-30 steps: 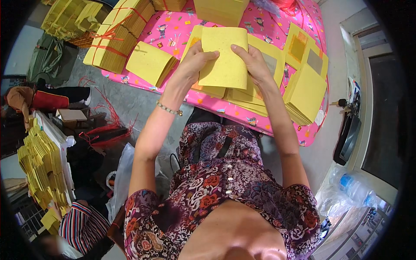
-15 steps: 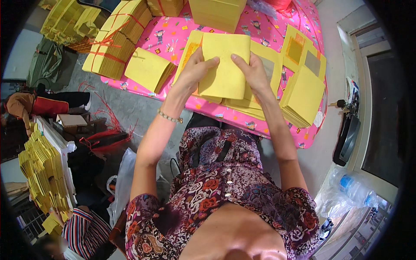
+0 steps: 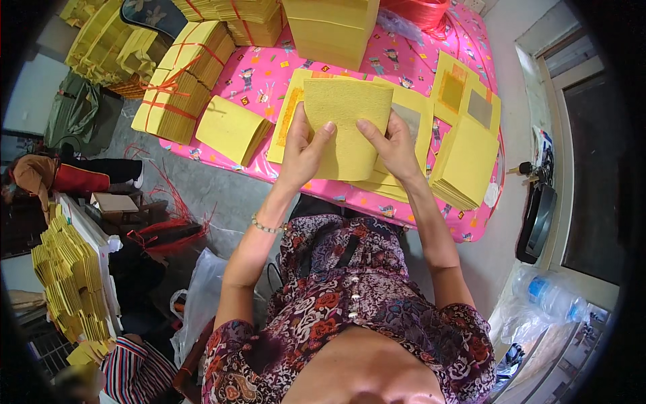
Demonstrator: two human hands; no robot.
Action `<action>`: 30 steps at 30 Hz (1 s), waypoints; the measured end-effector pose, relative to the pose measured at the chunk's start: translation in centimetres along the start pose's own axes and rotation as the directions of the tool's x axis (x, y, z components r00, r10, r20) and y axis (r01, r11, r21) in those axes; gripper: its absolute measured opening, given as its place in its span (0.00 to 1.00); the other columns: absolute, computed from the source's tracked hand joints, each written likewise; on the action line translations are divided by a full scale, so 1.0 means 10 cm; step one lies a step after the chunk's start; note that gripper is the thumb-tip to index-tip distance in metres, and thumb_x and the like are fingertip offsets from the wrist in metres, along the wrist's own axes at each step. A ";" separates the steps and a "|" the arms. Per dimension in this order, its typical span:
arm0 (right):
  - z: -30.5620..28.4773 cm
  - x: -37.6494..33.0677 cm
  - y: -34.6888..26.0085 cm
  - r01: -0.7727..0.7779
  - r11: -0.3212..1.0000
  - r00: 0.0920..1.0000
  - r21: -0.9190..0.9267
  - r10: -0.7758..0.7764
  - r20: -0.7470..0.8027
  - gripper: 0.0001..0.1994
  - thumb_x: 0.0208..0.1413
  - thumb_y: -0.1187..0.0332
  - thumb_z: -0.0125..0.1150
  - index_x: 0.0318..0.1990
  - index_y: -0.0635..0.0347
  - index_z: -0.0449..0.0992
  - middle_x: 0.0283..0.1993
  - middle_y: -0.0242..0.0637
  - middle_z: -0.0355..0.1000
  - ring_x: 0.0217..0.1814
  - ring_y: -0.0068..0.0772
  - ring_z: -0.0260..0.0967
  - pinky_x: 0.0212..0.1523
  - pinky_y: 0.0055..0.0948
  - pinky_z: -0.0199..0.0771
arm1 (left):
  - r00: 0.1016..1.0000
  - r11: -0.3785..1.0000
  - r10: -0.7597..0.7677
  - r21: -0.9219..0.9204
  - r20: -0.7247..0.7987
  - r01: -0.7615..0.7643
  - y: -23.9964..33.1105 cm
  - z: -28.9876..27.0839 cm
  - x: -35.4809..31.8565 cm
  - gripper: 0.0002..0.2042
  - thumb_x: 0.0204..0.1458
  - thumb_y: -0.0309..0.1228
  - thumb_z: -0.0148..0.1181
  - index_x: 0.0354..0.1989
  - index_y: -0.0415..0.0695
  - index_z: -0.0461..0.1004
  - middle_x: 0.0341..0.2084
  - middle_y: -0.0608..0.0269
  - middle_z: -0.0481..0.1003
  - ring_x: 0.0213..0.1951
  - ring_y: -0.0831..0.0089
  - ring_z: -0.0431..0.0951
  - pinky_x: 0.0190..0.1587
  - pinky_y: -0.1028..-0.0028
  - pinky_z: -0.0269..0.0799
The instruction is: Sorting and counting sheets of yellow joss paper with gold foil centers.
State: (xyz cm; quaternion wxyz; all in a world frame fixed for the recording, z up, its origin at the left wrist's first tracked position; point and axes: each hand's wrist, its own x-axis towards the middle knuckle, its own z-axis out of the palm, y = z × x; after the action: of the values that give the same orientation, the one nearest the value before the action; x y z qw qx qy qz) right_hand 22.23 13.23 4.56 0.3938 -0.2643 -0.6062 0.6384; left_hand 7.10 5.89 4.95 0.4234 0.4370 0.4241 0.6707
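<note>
A folded stack of coarse yellow paper point(image 3: 346, 101) is held up between my hands above the near table edge. My left hand point(image 3: 304, 149) grips its left side with the thumb on the front face. On the opposite side, my right hand point(image 3: 393, 143) grips it the same way, thumb pointing inward. The fingers of both hands are partly hidden behind the paper. Beneath it lie yellow sheets point(image 3: 416, 128) bearing orange and silvery patches, partly covered by my hands. To the right rests a folded yellow paper stack point(image 3: 464, 165); to the left lies another folded stack point(image 3: 232, 128).
Red-tied yellow paper bundles point(image 3: 176, 87) and a tall yellow stack point(image 3: 330, 34) stand on the pink patterned tablecloth point(image 3: 259, 74). Red twine point(image 3: 427, 17) lies at the back. Two people work at left, near a table of yellow paper point(image 3: 70, 276). A window frame point(image 3: 555, 202) borders the right.
Both hands have come a little nearer my body with the folded paper still gripped. The view has shifted slightly, so the table sits lower in the picture.
</note>
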 end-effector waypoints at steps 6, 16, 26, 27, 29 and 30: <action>0.03 -0.01 -0.08 0.026 0.999 1.000 -0.026 -0.026 0.001 0.17 0.58 0.69 0.56 0.52 0.68 0.66 0.45 0.35 0.71 0.45 0.20 0.67 0.46 0.23 0.69 | 1.000 0.999 -0.018 -0.035 0.008 0.018 0.02 -0.03 -0.03 0.21 0.56 0.21 0.49 0.58 0.37 0.54 0.52 0.57 0.65 0.55 0.73 0.64 0.56 0.74 0.60; -0.08 0.07 -0.08 0.059 0.990 0.994 -0.129 -0.070 -0.084 0.11 0.57 0.67 0.57 0.41 0.66 0.74 0.32 0.26 0.71 0.32 0.12 0.65 0.34 0.17 0.66 | 0.988 0.982 -0.152 -0.112 0.012 0.152 0.05 -0.13 -0.07 0.22 0.54 0.21 0.52 0.58 0.40 0.57 0.50 0.61 0.69 0.52 0.75 0.68 0.53 0.74 0.64; -0.09 -0.02 0.07 -0.076 0.979 0.997 -0.190 0.072 -0.028 0.11 0.54 0.65 0.61 0.30 0.68 0.75 0.22 0.25 0.69 0.25 0.10 0.60 0.24 0.18 0.61 | 0.969 0.968 -0.241 -0.089 -0.058 0.235 -0.04 -0.25 -0.09 0.23 0.52 0.19 0.53 0.57 0.39 0.60 0.48 0.60 0.71 0.48 0.74 0.72 0.49 0.74 0.68; -0.11 -0.02 0.10 -0.080 0.979 0.997 -0.188 0.076 -0.029 0.11 0.54 0.65 0.61 0.30 0.68 0.75 0.22 0.25 0.69 0.25 0.10 0.60 0.24 0.18 0.61 | 0.964 0.962 -0.262 -0.086 -0.052 0.258 -0.04 -0.26 -0.08 0.23 0.52 0.19 0.53 0.57 0.39 0.60 0.48 0.59 0.71 0.48 0.74 0.72 0.49 0.74 0.68; -0.14 -0.01 0.12 -0.093 0.947 0.996 -0.306 0.085 -0.038 0.13 0.54 0.64 0.61 0.30 0.69 0.76 0.23 0.28 0.72 0.26 0.12 0.65 0.26 0.18 0.65 | 0.954 0.951 -0.297 -0.106 -0.044 0.291 -0.06 -0.27 -0.08 0.22 0.51 0.18 0.52 0.57 0.39 0.60 0.48 0.59 0.71 0.48 0.74 0.73 0.49 0.74 0.68; -0.15 -0.01 0.12 -0.097 0.948 0.995 -0.304 0.089 -0.041 0.13 0.54 0.64 0.61 0.30 0.69 0.76 0.23 0.28 0.72 0.26 0.12 0.65 0.26 0.18 0.65 | 0.945 0.939 -0.326 -0.126 -0.036 0.320 -0.08 -0.28 -0.08 0.22 0.51 0.18 0.52 0.57 0.39 0.60 0.48 0.59 0.72 0.47 0.74 0.73 0.49 0.74 0.68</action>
State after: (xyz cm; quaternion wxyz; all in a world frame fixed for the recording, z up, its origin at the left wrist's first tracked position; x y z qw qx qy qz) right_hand 23.33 14.06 3.17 0.3256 -0.3588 -0.6794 0.5511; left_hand 4.83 4.79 3.32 0.5408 0.3167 0.4613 0.6280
